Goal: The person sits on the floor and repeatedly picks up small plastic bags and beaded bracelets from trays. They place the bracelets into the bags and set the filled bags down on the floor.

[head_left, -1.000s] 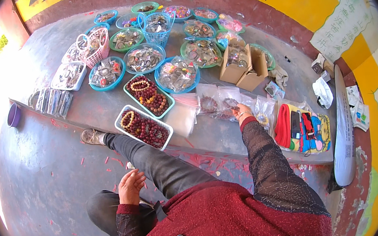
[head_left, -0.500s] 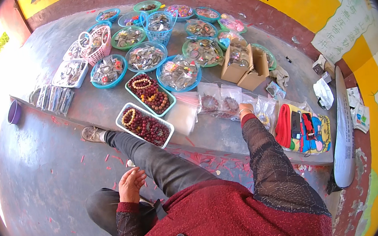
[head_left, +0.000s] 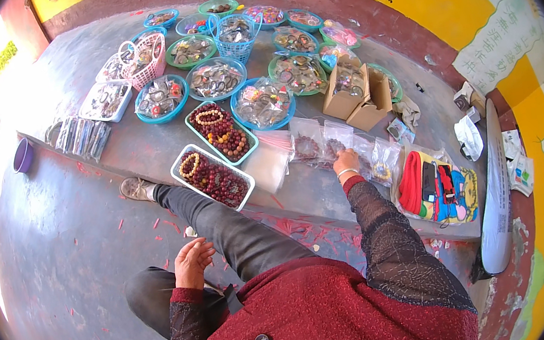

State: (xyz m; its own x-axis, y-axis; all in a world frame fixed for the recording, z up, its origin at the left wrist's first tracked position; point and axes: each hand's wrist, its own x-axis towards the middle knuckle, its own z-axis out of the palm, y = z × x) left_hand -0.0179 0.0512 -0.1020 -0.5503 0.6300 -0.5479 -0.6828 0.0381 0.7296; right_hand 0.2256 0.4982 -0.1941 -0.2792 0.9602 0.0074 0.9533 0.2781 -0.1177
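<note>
My right hand (head_left: 346,161), a pale bangle at its wrist, is over a row of clear plastic bags on the raised ledge. Its fingers are bent and closed at the lower edge of a bag with a dark red bead bracelet (head_left: 334,147); what they grip is hidden. To its left lies another bagged bracelet (head_left: 306,145), and to its right a clear bag (head_left: 385,159) with small yellowish pieces. My left hand (head_left: 193,262) hovers beside my knee, empty, with loosely curled fingers apart. Flat clear bags (head_left: 264,171) lie beside a white tray (head_left: 246,199) of dark red bead strings.
Behind the trays stand several blue and green baskets, one a blue handled basket (head_left: 236,50). Cardboard boxes (head_left: 371,114) sit at right, past a patterned cloth bundle (head_left: 464,195) with red fabric. A purple bowl (head_left: 24,156) is at far left. Red scraps litter the floor below the ledge.
My right hand has moved slightly left along the row, onto the bracelet bag, uncovering the bag to its right. My left hand's fingers have loosened a little. The whole view has shifted slightly.
</note>
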